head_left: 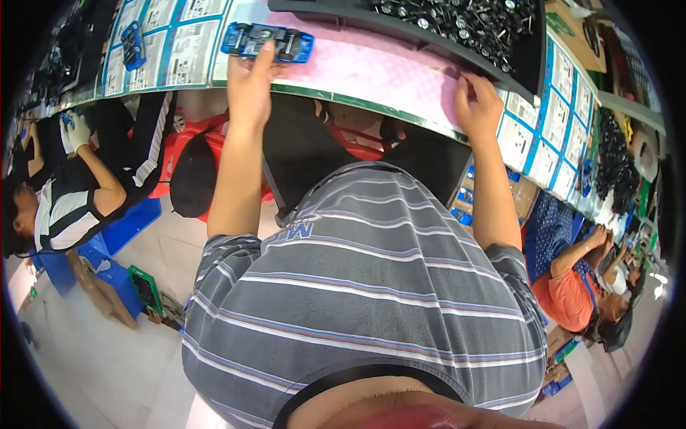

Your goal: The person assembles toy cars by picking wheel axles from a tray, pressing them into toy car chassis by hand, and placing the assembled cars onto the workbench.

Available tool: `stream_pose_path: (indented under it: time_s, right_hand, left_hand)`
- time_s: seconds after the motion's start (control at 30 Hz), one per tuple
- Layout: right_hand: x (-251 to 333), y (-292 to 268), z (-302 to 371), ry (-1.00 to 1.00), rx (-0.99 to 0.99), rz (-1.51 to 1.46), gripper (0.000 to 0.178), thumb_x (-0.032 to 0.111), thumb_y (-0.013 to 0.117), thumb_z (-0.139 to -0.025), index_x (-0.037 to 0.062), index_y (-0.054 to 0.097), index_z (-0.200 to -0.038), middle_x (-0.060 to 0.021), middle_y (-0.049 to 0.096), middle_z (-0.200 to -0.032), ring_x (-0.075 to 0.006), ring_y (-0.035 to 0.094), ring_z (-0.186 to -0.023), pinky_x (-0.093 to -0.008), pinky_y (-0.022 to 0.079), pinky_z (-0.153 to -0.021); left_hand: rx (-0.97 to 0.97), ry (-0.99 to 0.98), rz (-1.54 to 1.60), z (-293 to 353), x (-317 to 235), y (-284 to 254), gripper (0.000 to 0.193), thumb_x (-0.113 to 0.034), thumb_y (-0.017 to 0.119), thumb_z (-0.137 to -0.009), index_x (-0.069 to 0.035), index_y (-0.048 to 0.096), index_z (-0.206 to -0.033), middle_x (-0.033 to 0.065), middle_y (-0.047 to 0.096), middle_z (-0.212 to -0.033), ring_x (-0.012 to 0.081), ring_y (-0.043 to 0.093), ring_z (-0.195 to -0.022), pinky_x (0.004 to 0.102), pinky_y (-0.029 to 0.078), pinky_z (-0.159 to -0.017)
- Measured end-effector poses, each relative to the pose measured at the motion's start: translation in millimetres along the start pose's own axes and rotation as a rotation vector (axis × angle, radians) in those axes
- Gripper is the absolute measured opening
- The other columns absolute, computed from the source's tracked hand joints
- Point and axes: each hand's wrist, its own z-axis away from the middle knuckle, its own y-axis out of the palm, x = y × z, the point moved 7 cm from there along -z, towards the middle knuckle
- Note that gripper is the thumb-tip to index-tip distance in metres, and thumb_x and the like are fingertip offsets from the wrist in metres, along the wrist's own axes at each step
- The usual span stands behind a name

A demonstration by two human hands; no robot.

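My left hand [250, 91] is closed on a blue toy car [243, 39], which lies underside up at the left end of the pink mat [371, 68]. My thumb presses on its dark chassis, and wheels show at both ends. My right hand [479, 107] rests at the mat's right end, beside the black tray [421, 46]. Its fingers are curled together; whether something small is between them is hidden. Many small black wheels with shiny metal axles [461, 28] fill that tray.
A second blue toy car [133, 45] stands on the bench at the left, over taped paper sheets [193, 50]. More sheets [554, 129] cover the right part. Co-workers sit at both sides, one with a white glove [74, 134]. A red stool [171, 146] stands under the bench.
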Motion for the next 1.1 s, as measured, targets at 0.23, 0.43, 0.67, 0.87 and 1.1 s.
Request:
stream_pose_path:
  time_s: [0.23,0.43,0.67,0.87,1.1]
  right_hand:
    - [5,1,0,-0.009,0.013,0.063,0.011,0.004,0.068,-0.082,0.0028,0.070,-0.092,-0.0116,0.067,-0.076,-0.0240,0.065,-0.061,-0.0330,0.052,-0.059]
    - [8,0,-2,-0.036,0.028,0.099,0.010,0.005,0.070,-0.084,0.0022,0.071,-0.094,-0.0114,0.067,-0.076,-0.0195,0.064,-0.059,-0.0293,0.052,-0.059]
    - [8,2,-1,-0.007,0.039,0.141,0.011,0.004,0.069,-0.083,0.0027,0.071,-0.094,-0.0112,0.067,-0.076,-0.0211,0.063,-0.057,-0.0310,0.051,-0.056]
    - [14,5,-4,-0.042,0.037,0.206,0.014,0.005,0.068,-0.082,0.0052,0.072,-0.095,-0.0097,0.066,-0.073,-0.0214,0.062,-0.057,-0.0316,0.051,-0.055]
    - [13,3,-2,-0.049,0.028,0.225,0.013,0.005,0.068,-0.081,0.0057,0.072,-0.094,-0.0093,0.065,-0.072,-0.0220,0.062,-0.056,-0.0326,0.051,-0.055]
  left_hand:
    - [-0.156,-0.020,-0.435,-74,-43,-101,0.036,-0.022,0.066,-0.096,0.003,0.056,-0.119,0.0123,0.069,-0.101,0.0169,0.068,-0.080,0.0271,0.055,-0.070]
    - [-0.314,0.094,-0.836,-117,-62,-160,0.044,-0.029,0.067,-0.093,0.008,0.065,-0.117,0.0139,0.072,-0.097,0.0172,0.068,-0.080,0.0276,0.053,-0.074]
    - [-0.543,0.236,-0.944,-66,-78,-115,0.071,-0.044,0.072,-0.086,0.013,0.055,-0.127,0.0238,0.068,-0.112,0.0324,0.069,-0.097,0.0372,0.051,-0.091]
    - [-0.610,0.414,-1.137,-41,-74,-115,0.068,-0.038,0.083,-0.072,0.011,0.062,-0.115,0.0186,0.070,-0.099,0.0276,0.070,-0.085,0.0349,0.054,-0.084]
    - [-0.593,0.240,-1.159,-72,-89,-177,0.058,-0.038,0.080,-0.070,0.008,0.068,-0.103,0.0121,0.073,-0.082,0.0230,0.071,-0.073,0.0328,0.055,-0.073]
